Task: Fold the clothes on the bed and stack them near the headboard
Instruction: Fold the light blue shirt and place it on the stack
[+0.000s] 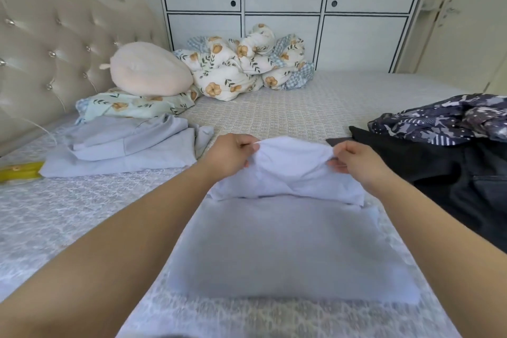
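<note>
Evidently the fold was mid-way. A pale lilac garment (288, 244) lay flat on the bed (68, 214) directly before the person, its far edge lifted. The left hand (229, 155) pinched that edge at its left corner, and the right hand (354, 160) pinched the right corner; the fingers (248, 143) of both were curled tight on the cloth, with the raised portion bunched between them. To the far left, near the headboard (55, 44), sat a stack of folded pale garments (123, 148). To the right lay a black garment (444, 173) and a dark patterned garment (450, 121), both unfolded.

Judgement: the next move called for carrying the lifted edge toward the near hem, keeping both corners level so the fold landed square, then smoothing it before transfer to the stack.
</note>
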